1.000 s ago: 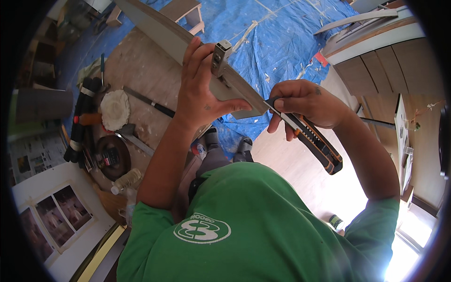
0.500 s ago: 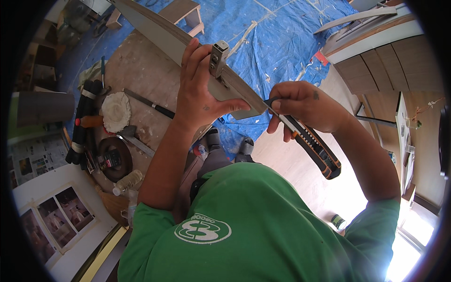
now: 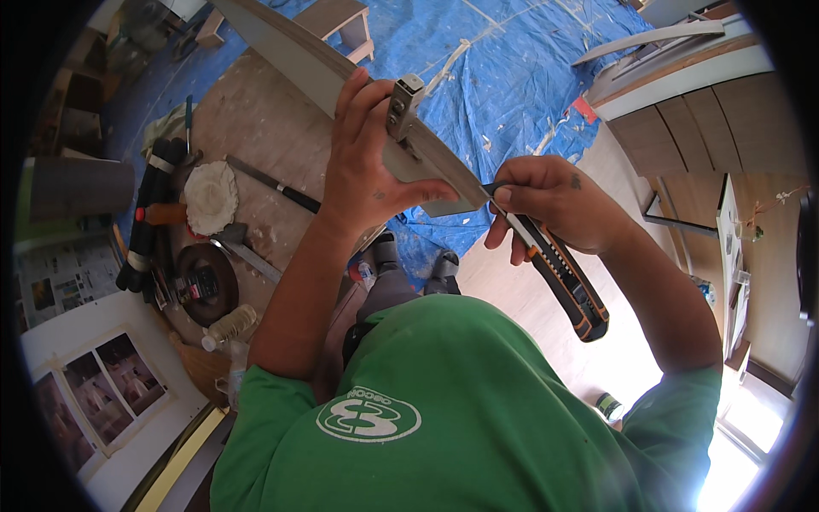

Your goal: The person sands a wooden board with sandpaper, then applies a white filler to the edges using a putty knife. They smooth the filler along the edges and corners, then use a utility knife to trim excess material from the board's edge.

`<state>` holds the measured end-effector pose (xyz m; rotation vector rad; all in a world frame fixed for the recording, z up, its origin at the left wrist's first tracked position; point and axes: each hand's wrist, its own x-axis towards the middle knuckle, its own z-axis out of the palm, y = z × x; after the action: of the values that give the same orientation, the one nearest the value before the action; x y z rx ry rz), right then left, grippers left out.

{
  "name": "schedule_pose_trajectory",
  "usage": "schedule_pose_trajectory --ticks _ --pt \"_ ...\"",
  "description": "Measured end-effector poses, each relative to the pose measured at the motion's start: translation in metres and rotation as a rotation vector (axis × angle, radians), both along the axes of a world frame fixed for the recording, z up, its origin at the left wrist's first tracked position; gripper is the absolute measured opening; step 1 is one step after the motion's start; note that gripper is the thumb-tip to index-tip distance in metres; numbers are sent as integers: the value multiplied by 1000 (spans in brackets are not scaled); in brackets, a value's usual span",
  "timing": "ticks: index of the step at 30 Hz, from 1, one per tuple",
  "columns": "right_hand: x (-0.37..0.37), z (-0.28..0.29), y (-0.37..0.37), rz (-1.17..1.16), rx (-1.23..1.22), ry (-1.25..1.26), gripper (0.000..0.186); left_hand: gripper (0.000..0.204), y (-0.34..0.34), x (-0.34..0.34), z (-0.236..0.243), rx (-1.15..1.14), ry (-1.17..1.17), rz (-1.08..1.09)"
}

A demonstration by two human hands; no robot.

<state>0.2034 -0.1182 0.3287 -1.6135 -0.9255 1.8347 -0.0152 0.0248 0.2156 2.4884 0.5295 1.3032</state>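
Note:
A long board (image 3: 299, 64) with a pale face slants in from the far left, its near end in front of me. My left hand (image 3: 368, 162) is closed on it, fingers spread at the top edge and thumb stretched along the face. Beside those fingers, a metal hinge (image 3: 404, 107) is fixed to the board. My right hand (image 3: 559, 200) grips a black-and-orange utility knife (image 3: 567, 282), its handle pointing back toward me. The knife's tip end meets the board's near corner. A small dark piece (image 3: 492, 189) shows at my right fingertips; its kind is unclear.
A brown work surface (image 3: 256, 111) on the left carries a long dark-handled tool (image 3: 273, 183), a cream crumpled-looking round (image 3: 211, 198), black rolls (image 3: 153, 213) and a bottle (image 3: 229, 328). Blue sheeting (image 3: 503, 77) covers the far floor. Cabinet fronts (image 3: 682, 128) stand at right.
My right hand has dropped slightly, and the knife's handle has swung down and a little left. The board and my left hand have shifted slightly right.

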Motion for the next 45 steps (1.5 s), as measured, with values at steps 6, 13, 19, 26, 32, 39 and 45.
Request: schedule_pose_trajectory --ticks 6,13,19,26,32,39,45 --pt "-5 -1 -4 -36 30 -7 22 113 0 1 -1 14 4 14" --pt "-8 -4 -8 -56 46 -7 24 113 -1 0 0 2 5 21" --pt "-10 -7 -11 -87 59 21 24 112 -1 1 0 1 -4 25" --pt "-14 -9 -14 -118 54 34 25 110 -3 0 0 -12 -19 31" --pt "-17 -11 -17 -145 78 40 26 110 -3 0 0 -24 -25 33" --pt "-22 -12 -18 -160 90 28 27 108 -4 -1 4 -16 -15 40" --pt "-27 -8 -19 -195 70 10 26 106 -4 2 5 -32 -36 29"
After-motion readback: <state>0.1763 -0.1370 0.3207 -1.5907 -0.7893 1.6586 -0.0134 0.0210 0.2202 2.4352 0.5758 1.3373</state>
